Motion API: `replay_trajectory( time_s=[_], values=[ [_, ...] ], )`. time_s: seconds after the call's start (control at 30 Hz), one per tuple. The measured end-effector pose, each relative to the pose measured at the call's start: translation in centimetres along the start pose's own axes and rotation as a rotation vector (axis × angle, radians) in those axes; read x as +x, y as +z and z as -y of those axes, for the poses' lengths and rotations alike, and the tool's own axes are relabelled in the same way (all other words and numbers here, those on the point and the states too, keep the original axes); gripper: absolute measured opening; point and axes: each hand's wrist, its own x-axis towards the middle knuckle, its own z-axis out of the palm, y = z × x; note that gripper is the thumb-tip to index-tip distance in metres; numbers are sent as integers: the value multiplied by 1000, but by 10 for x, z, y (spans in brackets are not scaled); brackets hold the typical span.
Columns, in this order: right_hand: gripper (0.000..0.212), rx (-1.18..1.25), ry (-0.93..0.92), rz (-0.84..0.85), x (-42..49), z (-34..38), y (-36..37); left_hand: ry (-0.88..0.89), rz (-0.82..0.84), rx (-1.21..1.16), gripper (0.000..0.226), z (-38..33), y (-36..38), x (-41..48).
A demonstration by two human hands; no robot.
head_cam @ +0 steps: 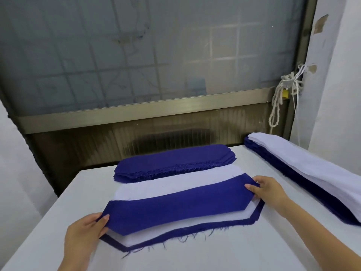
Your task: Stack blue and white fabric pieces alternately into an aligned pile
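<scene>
Blue cloth, a long piece with pointed ends (175, 204), stretches between the two hands in the head view. The left hand (84, 233) pinches its near-left tip, thumb on top and the other fingers curled under the edge. The right hand (267, 192) grips the far-right tip the same way, thumb over the cloth. The piece is slightly raised at both ends and sags towards the pile below it.

Under the held piece, between the hands, lies a white fabric piece (156, 236). It sits on a bottom blue piece (195, 230) whose frayed near edge trails loose threads onto the white surface (214, 255). The held piece sits a little farther from the person than these two, so their near edges show as a white band and a blue band.

Just beyond the hands a white strip (175, 183) shows above the held piece. Whether it belongs to the same pile or is a separate white stack cannot be told. Beyond that lies a stack of blue pieces (172, 163), its near edges ragged.

To the right of the right hand, well apart from it, a long mixed pile (304, 169) runs along the surface, white on top and blue beneath.

Behind everything stand a frosted glass panel (156, 55) and a knotted white cord (281, 98) hanging at its right end.
</scene>
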Motion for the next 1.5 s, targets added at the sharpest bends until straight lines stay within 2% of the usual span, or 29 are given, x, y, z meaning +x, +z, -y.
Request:
replay_trajectory(
  time_s=[0.13, 0.3, 0.4, 0.57, 0.67, 0.83, 1.0, 1.17, 1.3, 1.5],
  values=[
    [7, -31, -77, -47, -8, -7, 6, 23, 84, -19, 4, 10, -2, -11],
    [16, -157, -181, -77, -13, -14, 19, 108, 65, 129, 6, 12, 1, -16],
    [10, -163, -203, -76, -13, -13, 21, 169, 47, 257, 8, 13, 2, -18],
    [7, -144, -206, -89, -14, -14, 20, 187, 43, 310, 29, 10, 4, -19],
    [6, -83, -197, -125, -15, -14, 17, 207, 36, 312, 32, 11, 2, -20],
    [8, -16, -175, -140, -20, -14, 15, 234, 5, 315, 30, 13, -1, -22],
    [18, -154, -140, -75, -21, -15, 19, 244, -14, 370, 26, 17, -2, -22],
    [6, -158, -124, -108, -20, -16, 20, 287, 0, 375, 24, 19, -1, -22],
    [14, -198, -143, -148, -19, -17, 21, 323, -2, 332, 22, 21, -1, -22],
    [13, -210, -109, -156, -18, -15, 23, 333, 8, 348, 18, 24, -1, -22]
  ],
)
